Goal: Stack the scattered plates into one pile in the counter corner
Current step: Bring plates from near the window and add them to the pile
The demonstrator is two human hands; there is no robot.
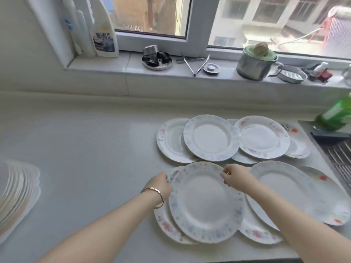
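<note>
Listing from your left: stacked pile [17,190], blurred at the frame edge and well apart from the loose plates; judged to be the destination, though the corner itself is out of sight. Counter [85,149], pale and smooth, lies between pile and work. Left hand [161,186], bracelet at the wrist, fingers curled onto the far-left rim of the blue-flowered plate [205,204]. That plate: topmost of the near cluster, overlapping red-flowered plates [167,224] beneath. Right hand [235,179], thumb and fingers pinching its far-right rim. Step in hand, as judged: lifting this plate. Raise both sides evenly so you keep it level, clear the rims underneath before you swing left, and set it down centred on the pile rather than sliding it. Back row [210,137]: several overlapping plates, untouched. Further right: two large plates [288,183], overlapping, near the sink rack [340,158]; mind your right forearm, which crosses above them
</note>
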